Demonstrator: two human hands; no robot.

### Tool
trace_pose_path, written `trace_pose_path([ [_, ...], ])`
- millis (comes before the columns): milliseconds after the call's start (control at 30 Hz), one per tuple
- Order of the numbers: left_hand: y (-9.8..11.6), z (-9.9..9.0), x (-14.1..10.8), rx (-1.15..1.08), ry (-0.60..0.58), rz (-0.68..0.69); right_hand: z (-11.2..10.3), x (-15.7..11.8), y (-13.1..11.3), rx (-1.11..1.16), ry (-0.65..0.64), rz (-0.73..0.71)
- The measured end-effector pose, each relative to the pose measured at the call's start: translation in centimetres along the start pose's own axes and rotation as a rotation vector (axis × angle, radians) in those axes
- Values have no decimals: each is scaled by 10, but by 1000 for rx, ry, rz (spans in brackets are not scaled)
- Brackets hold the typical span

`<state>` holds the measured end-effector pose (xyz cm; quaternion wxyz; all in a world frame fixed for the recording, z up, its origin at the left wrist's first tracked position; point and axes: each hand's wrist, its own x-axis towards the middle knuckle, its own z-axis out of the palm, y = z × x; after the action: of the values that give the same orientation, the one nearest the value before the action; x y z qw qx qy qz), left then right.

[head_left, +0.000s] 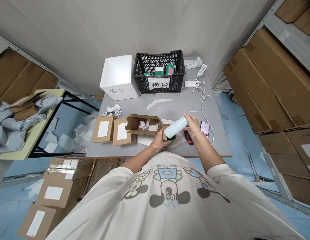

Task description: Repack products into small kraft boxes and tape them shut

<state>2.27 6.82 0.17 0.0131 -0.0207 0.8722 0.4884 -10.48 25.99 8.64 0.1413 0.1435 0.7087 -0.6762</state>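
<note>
My right hand (191, 124) grips the upper end of a pale blue cylindrical tumbler (175, 127), which lies tilted above the grey table (155, 106). My left hand (160, 139) holds a small cardboard box (166, 134) with green showing at its base, and the tumbler's lower end meets the box mouth. Beside them stands an open cardboard box (155, 124) with crumpled paper inside. Two closed cardboard boxes (103, 129) sit further left. A red and black utility knife (188, 137) and a phone (204, 129) lie just beyond my right wrist.
A white foam box (117, 77) and a black plastic crate (158, 71) holding small green-and-white packets stand at the table's back. A power strip (193, 63) and white cables lie at the back right. Cardboard cartons (267, 80) fill the shelves on the right.
</note>
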Motion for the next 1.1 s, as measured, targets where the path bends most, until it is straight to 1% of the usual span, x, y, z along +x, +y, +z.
trace_pose_path([
  [100, 0, 1, 0, 5, 0, -16, 2, -6, -5, -178, 36, -160],
  [167, 0, 2, 0, 5, 3, -21, 2, -10, -7, -300, -8, -289],
  [233, 1, 3, 1, 8, 6, -18, 2, -17, -10, -404, -105, -400],
  [300, 2, 4, 1, 6, 5, -7, 2, -24, -12, -498, -240, -474],
  [367, 2, 6, 1, -9, 6, 7, 4, -31, -12, -605, -369, -519],
  [433, 3, 7, 2, -33, 13, 14, 8, -37, -9, -736, -445, -546],
  [567, 1, 9, 2, -75, 25, 25, 17, -42, 5, -1050, -469, -639],
  [633, -1, 11, 2, -87, 32, 50, 20, -42, 15, -1166, -448, -701],
  [700, -5, 13, 1, -96, 34, 72, 23, -40, 26, -1229, -413, -749],
  [767, -9, 15, 1, -98, 28, 81, 24, -37, 37, -1243, -390, -763],
  [867, -16, 15, 0, -95, 25, 84, 25, -36, 48, -1224, -397, -702],
  [1000, -21, 16, -1, -98, 24, 83, 25, -39, 53, -1156, -418, -582],
  [1100, -21, 17, -1, -91, 26, 99, 24, -43, 53, -1130, -391, -556],
])
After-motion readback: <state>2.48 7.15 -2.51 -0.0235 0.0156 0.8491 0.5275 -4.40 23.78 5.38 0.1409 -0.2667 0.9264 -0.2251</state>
